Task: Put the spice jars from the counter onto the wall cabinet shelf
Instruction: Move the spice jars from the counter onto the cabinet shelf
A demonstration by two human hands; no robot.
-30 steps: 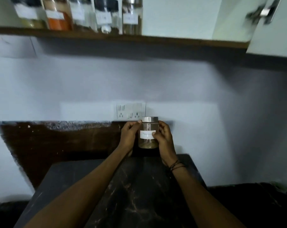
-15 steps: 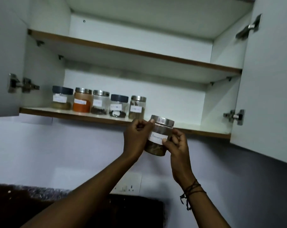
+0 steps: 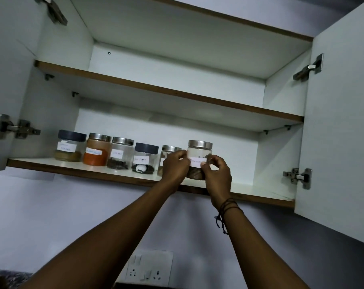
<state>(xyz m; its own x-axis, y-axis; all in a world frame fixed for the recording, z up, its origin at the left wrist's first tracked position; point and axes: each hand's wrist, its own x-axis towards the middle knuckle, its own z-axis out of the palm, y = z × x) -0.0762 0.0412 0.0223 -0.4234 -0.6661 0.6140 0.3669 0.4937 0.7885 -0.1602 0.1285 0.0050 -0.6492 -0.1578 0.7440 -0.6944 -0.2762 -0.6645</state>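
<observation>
A clear spice jar [image 3: 199, 153] with a steel lid and a white label stands on the lower shelf [image 3: 258, 191] of the open wall cabinet. My left hand [image 3: 175, 166] grips its left side and my right hand [image 3: 217, 176] grips its right side. To its left, several labelled jars stand in a row: a dark-lidded jar [image 3: 69, 148], an orange-powder jar [image 3: 96, 152], a steel-lidded jar [image 3: 121, 156], another dark-lidded jar [image 3: 144, 158], and one jar [image 3: 169, 150] partly hidden behind my left hand.
The upper shelf [image 3: 177, 94] runs above the jars. Both cabinet doors stand open, the right door [image 3: 339, 132] jutting toward me, the left door [image 3: 8, 80] at the left edge. A switch and socket plate [image 3: 148, 268] is on the wall below.
Both hands lifted the jar from the counter up to the cabinet and it now stands on the lower shelf, right of the row. My view tilted upward.
</observation>
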